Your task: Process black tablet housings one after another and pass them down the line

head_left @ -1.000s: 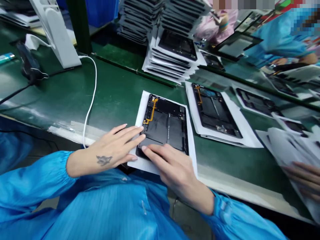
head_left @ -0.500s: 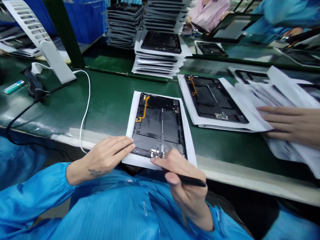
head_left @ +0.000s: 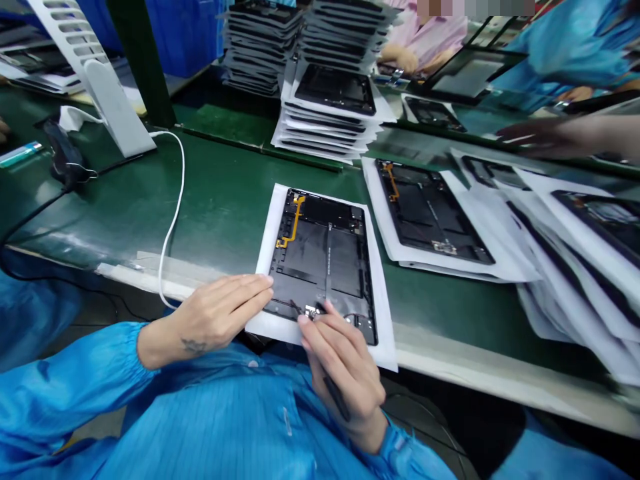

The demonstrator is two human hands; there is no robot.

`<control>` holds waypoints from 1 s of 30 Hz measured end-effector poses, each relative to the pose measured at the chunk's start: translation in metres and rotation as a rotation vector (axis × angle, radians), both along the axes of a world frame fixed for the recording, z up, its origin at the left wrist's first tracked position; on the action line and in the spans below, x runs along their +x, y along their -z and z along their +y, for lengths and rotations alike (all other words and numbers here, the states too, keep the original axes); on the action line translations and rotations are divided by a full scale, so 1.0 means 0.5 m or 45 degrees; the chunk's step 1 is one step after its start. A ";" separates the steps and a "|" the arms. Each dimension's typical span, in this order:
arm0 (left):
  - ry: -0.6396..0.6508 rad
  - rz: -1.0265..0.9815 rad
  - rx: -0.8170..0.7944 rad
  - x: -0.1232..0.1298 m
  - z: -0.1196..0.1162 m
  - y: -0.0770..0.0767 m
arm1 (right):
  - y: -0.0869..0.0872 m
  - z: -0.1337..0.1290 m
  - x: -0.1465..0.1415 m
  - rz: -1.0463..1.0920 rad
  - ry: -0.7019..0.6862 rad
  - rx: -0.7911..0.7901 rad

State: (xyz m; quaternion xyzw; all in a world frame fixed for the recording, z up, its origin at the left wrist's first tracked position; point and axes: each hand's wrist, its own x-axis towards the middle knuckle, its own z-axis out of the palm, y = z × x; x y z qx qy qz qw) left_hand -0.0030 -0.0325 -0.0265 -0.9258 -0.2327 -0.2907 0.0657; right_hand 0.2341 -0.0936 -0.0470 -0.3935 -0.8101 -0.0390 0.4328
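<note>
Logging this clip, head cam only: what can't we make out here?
Head view:
black tool: tip hidden by right hand.
small connector on tablet frame: partly covered by right fingers, too small to read.
co-worker's hand: blurred, cut off by right edge.
stacked frames: tops cut off by top edge.

This is an electronics factory line: a long green work surface [head_left: 220, 200] carries stacked tablet frames [head_left: 335, 90] on paper sheets [head_left: 263, 267], and people [head_left: 565, 60] wear blue smocks [head_left: 75, 400].
</note>
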 end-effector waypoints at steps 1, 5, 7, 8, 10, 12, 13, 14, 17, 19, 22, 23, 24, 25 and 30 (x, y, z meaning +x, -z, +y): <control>0.002 0.000 -0.002 0.001 0.000 -0.001 | 0.003 -0.006 0.006 0.021 0.030 0.002; 0.007 0.039 -0.005 0.003 -0.001 -0.008 | 0.002 -0.031 0.030 0.104 0.075 -0.055; 0.007 0.082 0.009 0.007 -0.002 -0.014 | -0.010 -0.033 0.036 0.165 0.089 -0.108; 0.004 0.107 0.024 0.010 -0.003 -0.017 | -0.019 -0.029 0.035 0.201 0.082 -0.150; -0.018 0.172 0.065 0.017 -0.008 -0.022 | -0.039 -0.013 0.027 0.293 0.028 -0.290; -0.061 0.242 0.116 0.024 -0.014 -0.025 | -0.059 0.011 0.011 0.396 -0.044 -0.462; -0.080 0.273 0.140 0.027 -0.016 -0.025 | -0.067 0.024 0.002 0.437 -0.070 -0.531; -0.092 0.295 0.161 0.030 -0.019 -0.025 | -0.074 0.037 -0.007 0.463 -0.088 -0.577; -0.106 0.325 0.197 0.033 -0.023 -0.025 | -0.082 0.062 -0.022 0.450 -0.109 -0.621; -0.113 0.326 0.202 0.034 -0.024 -0.025 | -0.083 0.068 -0.023 0.411 -0.115 -0.638; -0.116 0.314 0.209 0.035 -0.025 -0.026 | -0.084 0.067 -0.020 0.359 -0.129 -0.658; -0.116 0.310 0.210 0.036 -0.025 -0.026 | -0.085 0.066 -0.019 0.344 -0.140 -0.654; -0.115 0.310 0.208 0.036 -0.025 -0.026 | -0.087 0.066 -0.019 0.326 -0.156 -0.644; -0.113 0.310 0.207 0.035 -0.024 -0.025 | -0.089 0.066 -0.019 0.307 -0.178 -0.626; 0.010 0.131 0.180 0.012 -0.011 -0.011 | -0.099 0.072 -0.025 0.224 -0.304 -0.562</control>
